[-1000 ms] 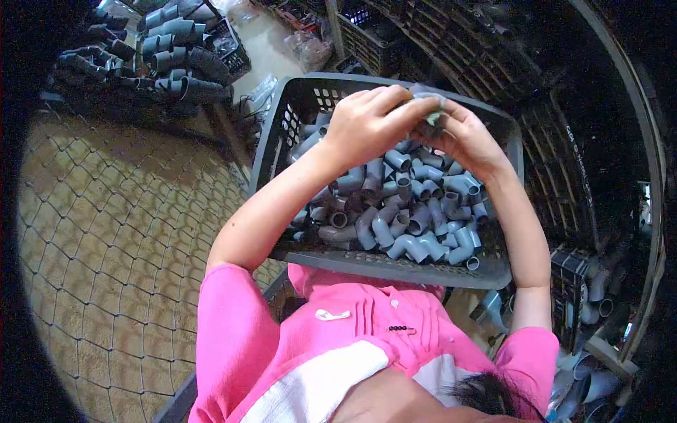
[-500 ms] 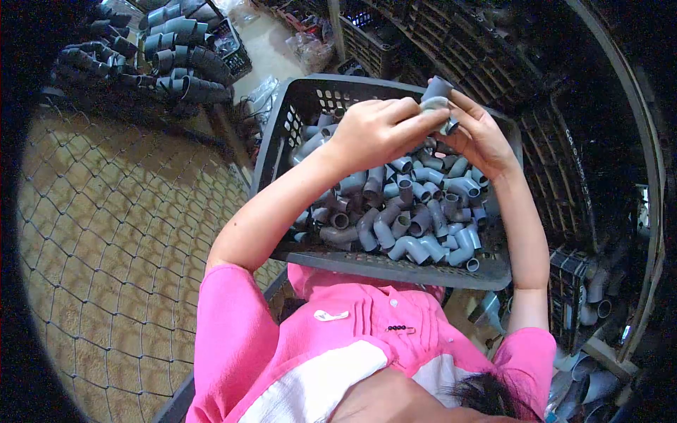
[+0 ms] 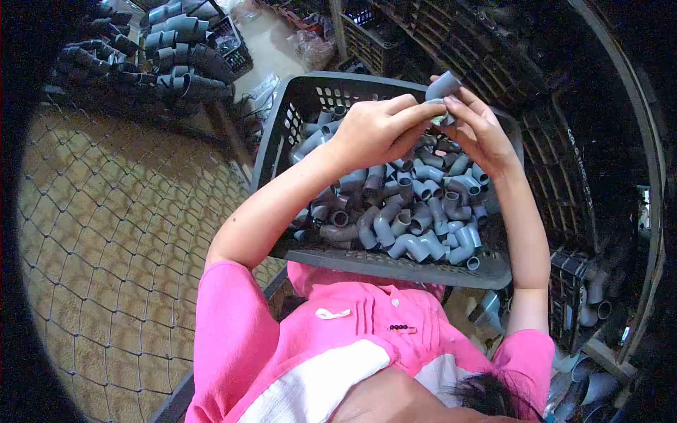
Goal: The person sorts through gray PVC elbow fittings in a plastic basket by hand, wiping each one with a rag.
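Both of your hands meet above the far side of the basket (image 3: 276, 141) — left hand (image 3: 370, 130) and right hand (image 3: 479, 134) each closed in a fingertip grip on one grey elbow fitting (image 3: 443, 86). It's held up clear of the pile, probably so nothing snags while you turn it. Underneath sits the heap of loose fittings (image 3: 402, 225) — dozens, too overlapped to count exactly. One basket, with more pipe parts (image 3: 176, 49) stacked well off to your left.
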